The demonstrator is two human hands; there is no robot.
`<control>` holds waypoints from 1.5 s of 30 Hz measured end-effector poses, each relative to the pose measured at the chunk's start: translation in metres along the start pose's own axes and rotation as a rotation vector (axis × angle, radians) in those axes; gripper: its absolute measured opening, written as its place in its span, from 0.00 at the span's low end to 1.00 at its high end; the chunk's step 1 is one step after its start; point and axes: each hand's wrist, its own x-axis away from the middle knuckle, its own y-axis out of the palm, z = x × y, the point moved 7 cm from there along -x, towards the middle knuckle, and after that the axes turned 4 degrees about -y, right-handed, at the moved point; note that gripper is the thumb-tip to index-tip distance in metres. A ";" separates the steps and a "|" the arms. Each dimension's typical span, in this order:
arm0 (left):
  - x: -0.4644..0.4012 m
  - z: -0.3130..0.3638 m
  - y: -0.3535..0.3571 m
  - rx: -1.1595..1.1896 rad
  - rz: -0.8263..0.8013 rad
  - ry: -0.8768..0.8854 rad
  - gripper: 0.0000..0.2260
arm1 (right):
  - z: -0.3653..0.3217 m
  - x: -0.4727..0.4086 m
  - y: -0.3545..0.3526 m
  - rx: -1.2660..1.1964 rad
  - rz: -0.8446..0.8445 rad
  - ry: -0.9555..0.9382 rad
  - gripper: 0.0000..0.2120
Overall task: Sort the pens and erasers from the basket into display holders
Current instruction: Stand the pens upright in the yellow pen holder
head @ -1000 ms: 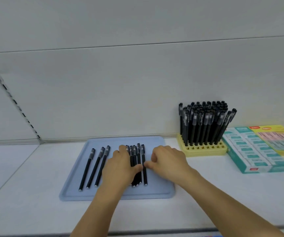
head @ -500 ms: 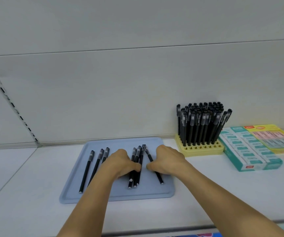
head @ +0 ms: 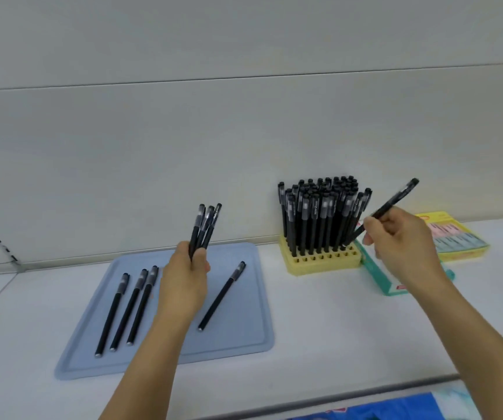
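My left hand (head: 185, 280) grips a small bundle of black pens (head: 205, 227) upright above the blue tray (head: 244, 338). Three black pens (head: 129, 307) lie side by side on the tray's left part, and a single pen (head: 222, 295) lies slanted to the right of my left hand. My right hand (head: 401, 247) pinches one black pen (head: 395, 201) at a slant, its lower end at the right front of the yellow pen holder (head: 323, 260). The holder is packed with several upright black pens (head: 319, 213).
A teal box of erasers (head: 386, 283) lies right of the holder, partly behind my right hand. A yellow box with pastel erasers (head: 456, 241) sits behind it. The white shelf (head: 335, 328) ends at a grey front edge; something blue shows below it.
Both hands have left the tray surface. My left hand lifted a bundle of pens upright. My right hand carried one pen rightward to the yellow holder. One pen stayed slanted on the tray.
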 end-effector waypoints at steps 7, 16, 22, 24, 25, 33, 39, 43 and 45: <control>0.020 0.024 0.045 0.559 -0.214 -0.158 0.10 | 0.027 -0.021 0.000 0.292 -0.066 -0.030 0.10; 0.031 0.041 0.056 0.618 -0.309 -0.133 0.09 | 0.040 -0.029 0.032 0.507 -0.242 0.013 0.10; 0.037 0.049 0.062 0.618 -0.372 -0.064 0.09 | 0.011 -0.004 0.016 0.251 0.012 0.007 0.14; 0.040 0.052 0.068 0.599 -0.406 -0.045 0.10 | -0.017 0.013 0.036 0.003 -0.118 -0.046 0.13; 0.042 0.053 0.071 0.589 -0.435 -0.032 0.09 | -0.031 0.022 0.052 -0.108 -0.235 -0.052 0.11; 0.042 0.046 0.073 0.606 -0.417 -0.074 0.08 | -0.057 0.023 0.077 -0.321 -0.284 -0.031 0.08; 0.038 0.028 0.059 0.636 -0.357 -0.142 0.08 | -0.041 0.014 0.078 0.091 -0.239 -0.087 0.11; 0.039 0.028 0.058 0.660 -0.389 -0.143 0.09 | -0.045 0.009 0.081 0.228 -0.207 -0.150 0.12; 0.039 0.029 0.057 0.677 -0.396 -0.143 0.09 | -0.042 0.009 0.084 0.249 -0.218 -0.147 0.13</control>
